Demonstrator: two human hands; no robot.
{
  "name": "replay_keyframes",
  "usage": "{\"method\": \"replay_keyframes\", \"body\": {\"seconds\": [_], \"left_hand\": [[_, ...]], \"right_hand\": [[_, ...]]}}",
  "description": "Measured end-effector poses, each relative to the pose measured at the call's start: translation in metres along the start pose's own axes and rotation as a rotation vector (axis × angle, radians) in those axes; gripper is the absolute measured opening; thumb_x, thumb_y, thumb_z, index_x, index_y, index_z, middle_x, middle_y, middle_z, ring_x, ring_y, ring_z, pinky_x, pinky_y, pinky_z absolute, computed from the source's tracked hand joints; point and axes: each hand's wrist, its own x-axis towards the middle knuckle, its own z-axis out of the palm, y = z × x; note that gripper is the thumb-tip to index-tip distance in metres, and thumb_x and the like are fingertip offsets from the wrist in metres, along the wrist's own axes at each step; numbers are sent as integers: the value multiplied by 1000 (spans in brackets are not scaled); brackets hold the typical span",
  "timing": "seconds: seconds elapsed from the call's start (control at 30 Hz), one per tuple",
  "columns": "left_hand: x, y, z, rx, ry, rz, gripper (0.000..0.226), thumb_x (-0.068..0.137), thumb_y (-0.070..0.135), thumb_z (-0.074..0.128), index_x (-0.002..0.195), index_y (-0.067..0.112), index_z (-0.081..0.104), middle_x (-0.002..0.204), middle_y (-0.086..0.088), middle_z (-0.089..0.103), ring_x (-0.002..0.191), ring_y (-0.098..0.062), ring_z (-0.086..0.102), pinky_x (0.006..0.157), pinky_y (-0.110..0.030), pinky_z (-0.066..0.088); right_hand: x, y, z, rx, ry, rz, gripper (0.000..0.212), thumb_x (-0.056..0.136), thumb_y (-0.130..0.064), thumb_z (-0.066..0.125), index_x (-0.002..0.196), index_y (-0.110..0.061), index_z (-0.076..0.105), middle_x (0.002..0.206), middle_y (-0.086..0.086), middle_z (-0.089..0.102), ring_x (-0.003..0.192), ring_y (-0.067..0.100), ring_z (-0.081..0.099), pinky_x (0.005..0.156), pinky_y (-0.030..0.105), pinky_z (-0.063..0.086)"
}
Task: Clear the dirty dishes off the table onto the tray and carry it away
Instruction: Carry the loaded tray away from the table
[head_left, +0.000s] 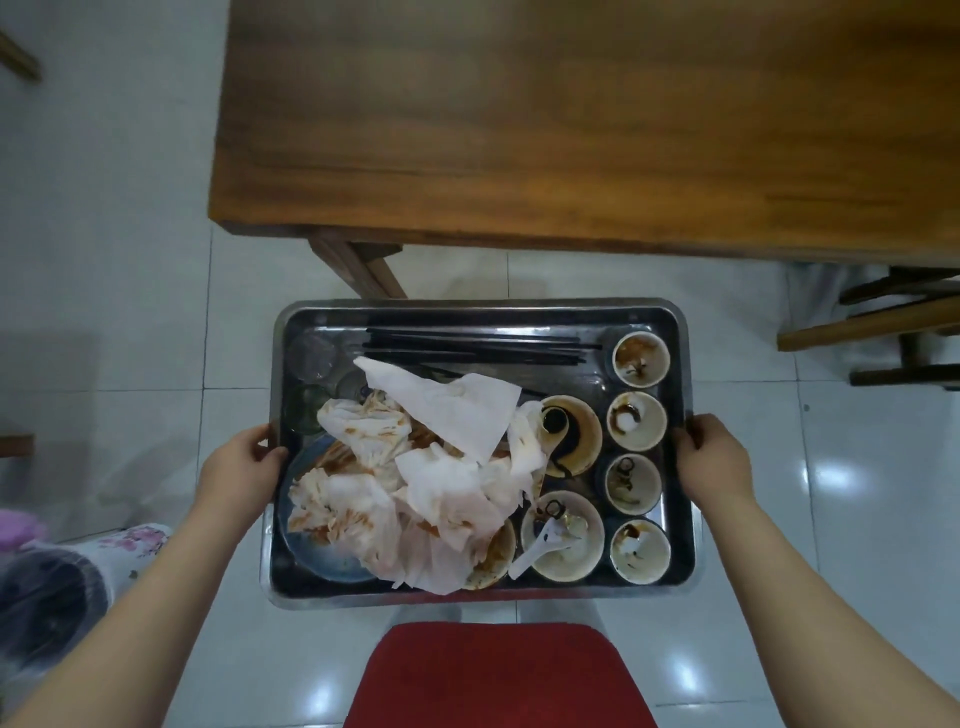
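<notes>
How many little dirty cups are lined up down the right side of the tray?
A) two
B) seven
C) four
C: four little cups stand one below another along the right side of the tray.

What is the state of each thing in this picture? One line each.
tray: loaded, held in the air beside the table.
left hand: grips the tray's left rim.
right hand: grips the right rim.
napkins: crumpled, stained, piled up.
chopsticks: lying flat at the far edge.
small cups: four, upright, dirty.
</notes>
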Motion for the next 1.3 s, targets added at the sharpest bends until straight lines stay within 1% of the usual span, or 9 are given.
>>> {"method": "replay_keyframes", "body": {"seconds": [0.33, 0.43, 0.53, 0.67, 0.8, 0.93, 1.07, 1.17, 1.3], "left_hand": [[-82, 7, -54, 2, 6, 90, 10, 92, 15, 60, 97, 7, 63, 81, -13, 68, 75, -35, 65, 72, -48, 57], [-100, 18, -62, 11, 21, 157, 8, 91, 14, 63, 94, 7, 66, 77, -12, 68, 70, -33, 64, 66, -43, 57], [-122, 39, -66, 30, 38, 239, 4, 90, 13, 63, 93, 11, 65, 75, -10, 67, 70, -32, 63, 66, -43, 57], [-144, 69, -65, 60, 6, 276, 8, 93, 13, 60, 97, 8, 64, 76, -13, 67, 67, -34, 62, 56, -37, 54], [-184, 119, -49, 125, 6, 356, 11, 95, 14, 57, 97, 5, 63, 77, -15, 67, 65, -33, 63, 54, -35, 53], [-235, 175, -22, 141, -18, 401, 22, 94, 13, 58, 112, 1, 64, 87, -15, 66, 71, -33, 63, 57, -38, 55], [-287, 219, 7, 209, -10, 497, 20, 92, 16, 61, 102, 1, 71, 83, -16, 68, 75, -33, 66, 69, -43, 58], [-325, 242, 32, 246, -63, 545, 21, 93, 18, 60, 106, 5, 70, 84, -13, 69, 72, -29, 66, 63, -37, 57], [-367, 281, 71, 251, -125, 580, 25, 93, 15, 59, 114, 3, 66, 92, -15, 69, 76, -32, 67, 64, -42, 60]], "right_hand": [[-91, 29, -67, 53, 81, 63, 20, 98, -21, 50, 109, -6, 57, 106, 18, 65, 94, 36, 59, 69, 35, 39], [-111, 40, -88, 92, 129, 67, 17, 97, -19, 52, 105, -6, 58, 104, 18, 65, 92, 35, 59, 69, 35, 38], [-132, 54, -111, 128, 170, 72, 10, 96, -18, 53, 91, -10, 54, 94, 16, 64, 77, 28, 51, 64, 34, 37], [-145, 73, -138, 128, 198, 76, 9, 95, -20, 54, 89, -14, 51, 91, 11, 61, 74, 25, 46, 63, 32, 35], [-153, 113, -175, 202, 241, 124, 19, 95, -22, 54, 105, -8, 61, 104, 17, 65, 88, 32, 57, 69, 32, 38], [-158, 165, -223, 270, 305, 139, 25, 95, -20, 54, 112, -4, 63, 112, 21, 65, 103, 38, 58, 74, 32, 39], [-159, 218, -271, 281, 373, 139, 19, 94, -19, 55, 101, -5, 65, 106, 24, 65, 96, 40, 58, 75, 36, 41], [-166, 258, -297, 289, 412, 170, 15, 93, -20, 54, 92, -9, 64, 98, 22, 65, 85, 35, 55, 70, 33, 38], [-176, 309, -335, 283, 454, 226, 13, 93, -16, 54, 81, -11, 58, 83, 13, 54, 77, 30, 47, 69, 32, 37]]}}
